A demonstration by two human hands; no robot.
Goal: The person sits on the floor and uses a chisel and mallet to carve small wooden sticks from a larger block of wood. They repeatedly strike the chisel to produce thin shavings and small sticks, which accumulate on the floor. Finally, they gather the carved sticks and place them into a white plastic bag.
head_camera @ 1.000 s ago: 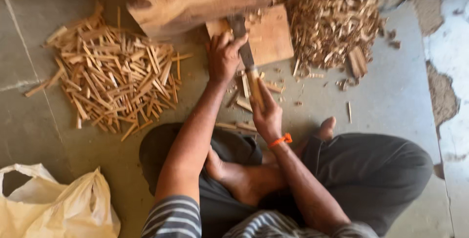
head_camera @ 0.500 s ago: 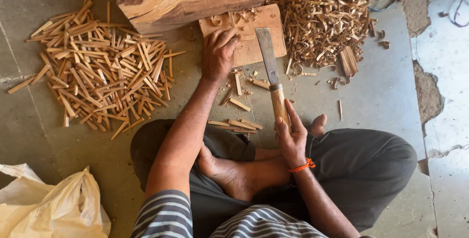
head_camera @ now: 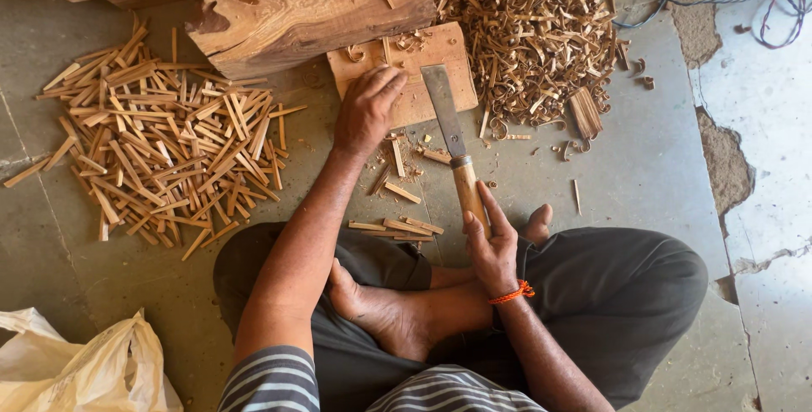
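From my feed, the right hand [head_camera: 492, 247] is wrapped loosely around the wooden handle of the broad knife [head_camera: 452, 137], whose blade points away over the flat chopping board [head_camera: 423, 74], while the left hand [head_camera: 368, 112] lies fingers curled, palm down, on the board's near left edge, seemingly pinning a small piece I cannot make out. My worry is that loose hold: the blade sits just right of the left fingers, so any slip or twist could nick them. Cut sticks [head_camera: 397, 226] lie near the crossed legs and could roll underfoot.
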